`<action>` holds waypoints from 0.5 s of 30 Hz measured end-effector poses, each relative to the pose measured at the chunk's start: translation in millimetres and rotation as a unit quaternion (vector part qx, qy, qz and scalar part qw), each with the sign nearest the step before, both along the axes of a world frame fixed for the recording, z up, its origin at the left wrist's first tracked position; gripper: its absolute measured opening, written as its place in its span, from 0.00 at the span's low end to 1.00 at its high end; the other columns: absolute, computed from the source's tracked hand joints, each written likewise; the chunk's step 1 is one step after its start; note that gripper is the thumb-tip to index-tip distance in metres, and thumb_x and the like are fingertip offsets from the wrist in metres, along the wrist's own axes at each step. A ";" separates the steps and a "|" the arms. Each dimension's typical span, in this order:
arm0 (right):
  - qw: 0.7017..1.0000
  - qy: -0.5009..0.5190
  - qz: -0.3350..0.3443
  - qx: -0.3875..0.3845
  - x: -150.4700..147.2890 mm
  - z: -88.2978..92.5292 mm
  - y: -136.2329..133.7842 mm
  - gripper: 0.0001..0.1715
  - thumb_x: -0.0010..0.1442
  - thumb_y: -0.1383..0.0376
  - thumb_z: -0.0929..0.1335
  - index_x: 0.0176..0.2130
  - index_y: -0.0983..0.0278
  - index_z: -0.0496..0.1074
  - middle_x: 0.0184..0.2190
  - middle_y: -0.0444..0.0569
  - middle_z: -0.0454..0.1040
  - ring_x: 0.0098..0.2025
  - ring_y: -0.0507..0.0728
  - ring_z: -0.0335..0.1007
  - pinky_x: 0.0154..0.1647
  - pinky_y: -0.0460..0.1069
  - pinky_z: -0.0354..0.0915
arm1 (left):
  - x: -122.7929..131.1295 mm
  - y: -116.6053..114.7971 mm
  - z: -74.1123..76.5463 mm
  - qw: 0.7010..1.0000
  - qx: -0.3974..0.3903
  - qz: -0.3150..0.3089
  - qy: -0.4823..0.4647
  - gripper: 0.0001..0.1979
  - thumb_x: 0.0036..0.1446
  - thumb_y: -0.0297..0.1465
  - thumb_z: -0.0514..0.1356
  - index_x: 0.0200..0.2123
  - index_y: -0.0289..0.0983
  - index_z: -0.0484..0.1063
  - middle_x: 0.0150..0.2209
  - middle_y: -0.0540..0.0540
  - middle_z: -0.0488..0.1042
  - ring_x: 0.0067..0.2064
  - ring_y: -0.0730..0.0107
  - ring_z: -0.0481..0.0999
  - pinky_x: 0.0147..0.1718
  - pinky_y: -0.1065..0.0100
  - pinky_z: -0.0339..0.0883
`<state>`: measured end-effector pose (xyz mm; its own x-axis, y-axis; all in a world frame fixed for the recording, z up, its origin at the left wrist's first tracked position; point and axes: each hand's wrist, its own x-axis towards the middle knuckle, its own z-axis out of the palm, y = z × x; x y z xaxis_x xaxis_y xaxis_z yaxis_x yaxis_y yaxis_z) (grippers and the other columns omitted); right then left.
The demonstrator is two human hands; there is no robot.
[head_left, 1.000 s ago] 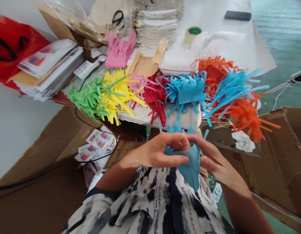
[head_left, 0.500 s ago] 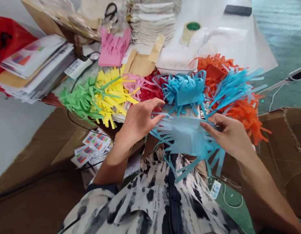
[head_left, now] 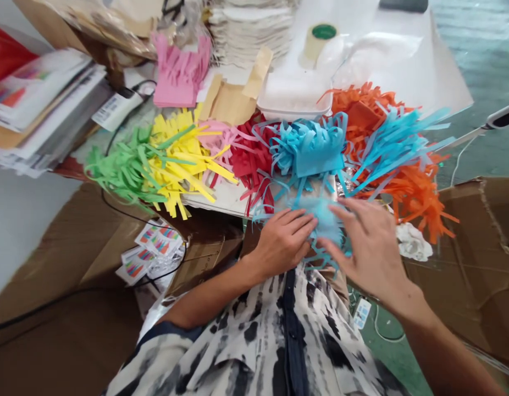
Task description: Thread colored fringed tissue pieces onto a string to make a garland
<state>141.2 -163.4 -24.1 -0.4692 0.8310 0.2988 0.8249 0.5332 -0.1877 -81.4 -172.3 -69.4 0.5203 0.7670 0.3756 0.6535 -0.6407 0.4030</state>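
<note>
Blue fringed piece [head_left: 326,220], one: lying between the hands, just in front of the tabletop's [head_left: 225,201] near edge. Left hand [head_left: 285,239]: fingers resting across the piece; motion blur is hiding whether this grip is clenching it. Right hand [head_left: 368,242]: grip standing released, thumb and fingers parting beside the piece. Green bundle [head_left: 122,165], yellow bundle [head_left: 182,159], red bundle [head_left: 252,157], folded blue bundle [head_left: 318,154]: lining the near edge. Orange bundle [head_left: 419,190]: overhanging the near right corner. Working room: running narrowly between that edge and the patterned shirt [head_left: 254,330].
</note>
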 end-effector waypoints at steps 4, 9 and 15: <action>0.998 -0.037 0.051 -0.025 0.2 -11.3 -18.6 0.24 0.72 0.62 0.68 0.63 0.66 0.73 0.61 0.58 0.78 0.61 0.68 0.73 0.65 0.64 0.61 | 2.5 -0.1 5.7 0.999 0.040 -0.003 0.003 0.17 0.68 0.27 0.59 0.57 0.34 0.79 0.55 0.37 0.83 0.59 0.52 0.82 0.62 0.46 0.74; 0.997 -0.034 0.073 -0.012 17.9 -21.3 -16.8 0.20 0.72 0.70 0.64 0.59 0.66 0.77 0.55 0.53 0.83 0.56 0.64 0.76 0.60 0.59 0.64 | -25.0 1.7 8.2 0.999 0.036 0.010 0.039 0.18 0.65 0.20 0.58 0.53 0.37 0.81 0.51 0.40 0.85 0.54 0.57 0.83 0.56 0.52 0.77; 0.998 -0.019 0.054 -0.023 17.5 -17.1 -16.9 0.17 0.72 0.68 0.66 0.56 0.64 0.80 0.53 0.52 0.84 0.53 0.64 0.77 0.56 0.59 0.64 | -99.3 6.4 54.5 0.988 -0.038 0.089 0.119 0.27 0.58 0.23 0.63 0.61 0.42 0.77 0.59 0.38 0.80 0.64 0.40 0.74 0.66 0.32 0.64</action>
<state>158.7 -180.3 -41.1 -0.5664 0.7877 0.2422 0.7705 0.6104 -0.1835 -180.7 -165.9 -14.8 0.4405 0.8760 0.1966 0.8357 -0.4801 0.2665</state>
